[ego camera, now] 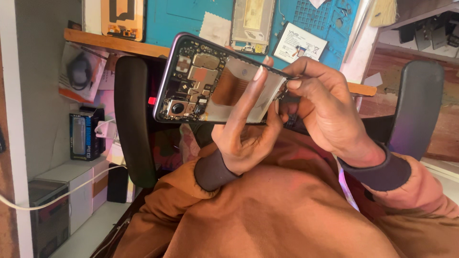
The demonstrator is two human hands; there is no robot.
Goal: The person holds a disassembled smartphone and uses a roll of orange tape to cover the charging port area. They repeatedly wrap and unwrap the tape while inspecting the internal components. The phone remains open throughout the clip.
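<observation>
— What have you got in your hands?

— An opened phone (210, 81), back cover off, its circuit boards and camera module bare. My left hand (244, 138) cradles it from beneath, fingers (253, 81) wrapped up over the copper-coloured middle. Its long axis runs roughly left to right in front of me, camera end pointing left.

— And the other hand?

— My right hand (325, 110) is at the right end, thumb and forefinger pinched narrow on the phone's upper edge — whether a small tool sits between them, I cannot tell.

— Anything lying in trays?

— Only the blue work mat (181, 21) beyond, with a second phone frame (252, 24) and a flat battery (300, 44) on it.
</observation>
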